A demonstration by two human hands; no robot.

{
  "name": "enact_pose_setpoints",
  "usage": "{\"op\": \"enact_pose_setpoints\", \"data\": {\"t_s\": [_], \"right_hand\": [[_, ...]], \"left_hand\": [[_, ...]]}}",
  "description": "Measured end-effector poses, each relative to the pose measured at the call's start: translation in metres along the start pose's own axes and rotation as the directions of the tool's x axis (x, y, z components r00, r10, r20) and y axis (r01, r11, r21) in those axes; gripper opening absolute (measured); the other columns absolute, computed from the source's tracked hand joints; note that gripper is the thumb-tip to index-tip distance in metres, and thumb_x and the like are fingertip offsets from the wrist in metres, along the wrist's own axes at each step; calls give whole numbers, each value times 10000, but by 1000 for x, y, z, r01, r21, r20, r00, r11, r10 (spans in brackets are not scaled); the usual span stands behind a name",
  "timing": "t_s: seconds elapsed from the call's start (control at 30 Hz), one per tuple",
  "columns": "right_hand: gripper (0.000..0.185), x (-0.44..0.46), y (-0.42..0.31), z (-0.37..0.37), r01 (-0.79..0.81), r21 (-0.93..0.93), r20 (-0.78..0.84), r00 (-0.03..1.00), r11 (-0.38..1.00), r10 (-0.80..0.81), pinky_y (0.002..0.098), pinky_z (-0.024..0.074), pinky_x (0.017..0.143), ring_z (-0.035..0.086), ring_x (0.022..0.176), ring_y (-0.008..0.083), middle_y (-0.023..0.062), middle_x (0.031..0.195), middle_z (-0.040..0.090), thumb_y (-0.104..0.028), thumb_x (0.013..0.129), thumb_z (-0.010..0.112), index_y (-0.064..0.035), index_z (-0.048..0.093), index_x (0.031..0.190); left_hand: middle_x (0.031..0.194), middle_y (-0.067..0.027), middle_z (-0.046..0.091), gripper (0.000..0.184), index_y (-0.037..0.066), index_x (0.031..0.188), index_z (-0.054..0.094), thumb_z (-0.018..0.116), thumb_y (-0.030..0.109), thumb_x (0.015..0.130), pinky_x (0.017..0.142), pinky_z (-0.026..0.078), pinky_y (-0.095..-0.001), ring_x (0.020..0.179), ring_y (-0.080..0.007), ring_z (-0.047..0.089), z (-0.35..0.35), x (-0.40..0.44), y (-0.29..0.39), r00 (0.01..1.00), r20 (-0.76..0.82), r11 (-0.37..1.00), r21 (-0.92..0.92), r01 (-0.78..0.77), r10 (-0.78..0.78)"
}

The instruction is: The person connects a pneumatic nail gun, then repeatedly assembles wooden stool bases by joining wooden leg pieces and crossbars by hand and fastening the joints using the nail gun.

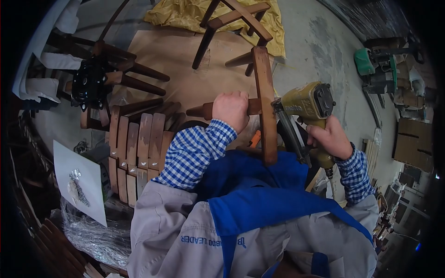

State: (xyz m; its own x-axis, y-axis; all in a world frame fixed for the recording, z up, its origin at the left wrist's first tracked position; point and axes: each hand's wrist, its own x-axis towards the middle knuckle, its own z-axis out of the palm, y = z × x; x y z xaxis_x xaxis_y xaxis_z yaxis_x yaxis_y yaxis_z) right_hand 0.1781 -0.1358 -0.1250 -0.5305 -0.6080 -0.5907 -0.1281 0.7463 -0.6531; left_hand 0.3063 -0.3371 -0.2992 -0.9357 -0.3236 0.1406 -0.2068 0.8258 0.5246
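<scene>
My left hand (231, 110) is wrapped round a tapered brown wooden leg (198, 111). That leg joins a wooden crosspiece (264, 92), which stands upright in the view just right of the fist. In my right hand (330, 138) is a gold-coloured pneumatic nail gun (306, 99), gripped by its handle. Its nose touches or nearly touches the crosspiece's right side, at the height of the leg joint; the exact contact is hard to make out. A dark magazine slants down from the nose.
Wooden frames with legs (238, 18) lie on cardboard (181, 55) and yellow sheeting (171, 16). At left are stacked wooden slats (132, 148), a black machine part (88, 83), more legs (143, 81), and white paper (88, 171) bearing small metal pieces. Cardboard boxes (412, 143) stand at right.
</scene>
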Motion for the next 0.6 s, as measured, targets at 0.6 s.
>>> {"op": "enact_pose_setpoints", "data": {"t_s": [0.6], "right_hand": [[219,4,14,4,37,-7,30,999,999,-37,237,475,499,586,546,87,29,668,608,-85,868,556,31,625,1041]], "left_hand": [[840,-117,659,197,58,877,614,671,97,693,761,494,-382,840,-288,651,7,0,1,997,68,999,22,29,-31]]}}
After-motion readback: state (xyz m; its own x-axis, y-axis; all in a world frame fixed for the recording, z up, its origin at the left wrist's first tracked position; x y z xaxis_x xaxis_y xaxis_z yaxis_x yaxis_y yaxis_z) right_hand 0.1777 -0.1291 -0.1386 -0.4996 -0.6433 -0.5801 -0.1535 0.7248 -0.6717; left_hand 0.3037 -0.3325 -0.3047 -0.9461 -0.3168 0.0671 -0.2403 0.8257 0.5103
